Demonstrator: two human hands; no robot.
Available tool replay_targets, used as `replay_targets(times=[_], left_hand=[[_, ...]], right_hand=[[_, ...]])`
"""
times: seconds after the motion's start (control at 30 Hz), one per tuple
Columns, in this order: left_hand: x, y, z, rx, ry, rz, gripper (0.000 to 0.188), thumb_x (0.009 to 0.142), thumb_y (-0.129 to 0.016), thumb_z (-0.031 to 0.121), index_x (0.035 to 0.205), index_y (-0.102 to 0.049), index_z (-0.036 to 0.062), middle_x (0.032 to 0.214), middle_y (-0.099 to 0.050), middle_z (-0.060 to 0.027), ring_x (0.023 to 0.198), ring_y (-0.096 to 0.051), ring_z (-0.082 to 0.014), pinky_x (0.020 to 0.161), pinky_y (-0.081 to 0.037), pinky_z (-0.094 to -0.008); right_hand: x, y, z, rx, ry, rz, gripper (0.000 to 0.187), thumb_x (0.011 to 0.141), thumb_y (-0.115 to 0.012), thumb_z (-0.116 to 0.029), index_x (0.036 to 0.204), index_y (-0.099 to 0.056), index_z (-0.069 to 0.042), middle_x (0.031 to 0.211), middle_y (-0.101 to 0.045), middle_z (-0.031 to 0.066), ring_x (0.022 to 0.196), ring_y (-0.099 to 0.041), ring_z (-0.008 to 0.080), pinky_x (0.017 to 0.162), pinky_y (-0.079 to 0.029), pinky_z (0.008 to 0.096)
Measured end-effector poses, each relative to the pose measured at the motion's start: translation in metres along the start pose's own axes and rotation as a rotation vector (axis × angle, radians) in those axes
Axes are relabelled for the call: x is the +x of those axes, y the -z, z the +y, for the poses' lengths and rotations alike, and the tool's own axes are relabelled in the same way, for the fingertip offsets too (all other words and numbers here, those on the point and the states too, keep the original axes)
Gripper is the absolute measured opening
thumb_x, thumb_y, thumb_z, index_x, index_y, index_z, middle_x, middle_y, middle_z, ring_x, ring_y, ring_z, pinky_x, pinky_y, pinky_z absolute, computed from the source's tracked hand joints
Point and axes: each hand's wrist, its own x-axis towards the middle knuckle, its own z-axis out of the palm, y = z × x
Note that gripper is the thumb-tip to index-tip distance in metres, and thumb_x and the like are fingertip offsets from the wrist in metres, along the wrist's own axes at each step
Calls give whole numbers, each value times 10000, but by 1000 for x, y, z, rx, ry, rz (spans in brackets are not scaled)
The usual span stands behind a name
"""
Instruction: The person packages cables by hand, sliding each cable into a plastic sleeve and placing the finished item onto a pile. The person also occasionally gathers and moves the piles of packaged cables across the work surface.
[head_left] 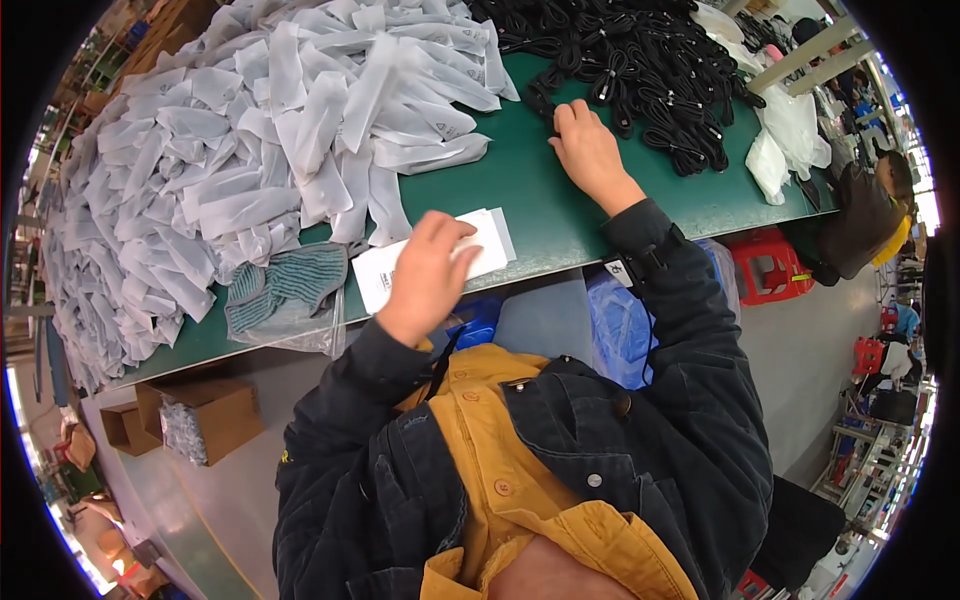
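Note:
My left hand is over a flat stack of white packets at the table's near edge, thumb and fingers apart, slightly blurred. The stack's right end and a translucent edge show beyond the fingers. My right hand reaches farther out, its fingers closed at the end of a coiled black cable beside the cable pile. Part of the grip is hidden. That heap of bundled black cables lies at the far right of the green table. Filled translucent white bags form a large heap on the left.
A grey-green striped knit glove lies on clear plastic at the near edge. White plastic bags sit at the table's right end. Below are a red stool, blue plastic and an open cardboard box. Another person sits at right.

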Motion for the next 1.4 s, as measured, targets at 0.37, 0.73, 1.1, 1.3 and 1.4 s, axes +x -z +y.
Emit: replay_targets(times=[0.37,0.73,1.1,1.3,1.4], left_hand=[[-5,-29,-7,173,39,43,128,818,-716,82,872,-621,15,838,-584,-115,764,-605,-318,665,-487,-383],[-5,-17,-2,-320,301,-9,77,872,-666,4,879,-589,-4,775,-585,-59,662,-495,-123,639,-437,-256],[-9,-14,7,-108,144,-36,72,856,-604,-37,885,-548,-2,822,-536,-130,680,-539,-312,648,-462,-358],[-9,-13,6,-228,132,17,98,839,-616,-64,889,-554,-8,855,-541,-107,712,-547,-247,660,-457,-316],[-7,-9,10,-248,89,-17,108,831,-615,-75,885,-555,-4,893,-549,-114,762,-553,-252,686,-461,-321]], right_hand=[[-48,32,-26,552,-425,-89,292,848,-596,-43,1126,-519,0,936,-659,193,829,-658,334,714,-529,370],[-97,79,-70,709,54,-9,310,822,-623,17,1128,-579,-3,931,-640,157,771,-634,306,688,-509,358],[-101,81,-72,618,129,12,331,776,-655,21,1098,-593,-31,852,-608,124,709,-611,309,616,-487,377],[-103,83,-74,554,236,-57,323,801,-657,8,1115,-598,-40,843,-608,124,705,-612,278,624,-484,352],[-106,76,-76,878,37,-153,309,828,-663,-8,1130,-613,-52,816,-590,97,707,-605,253,642,-481,325]])
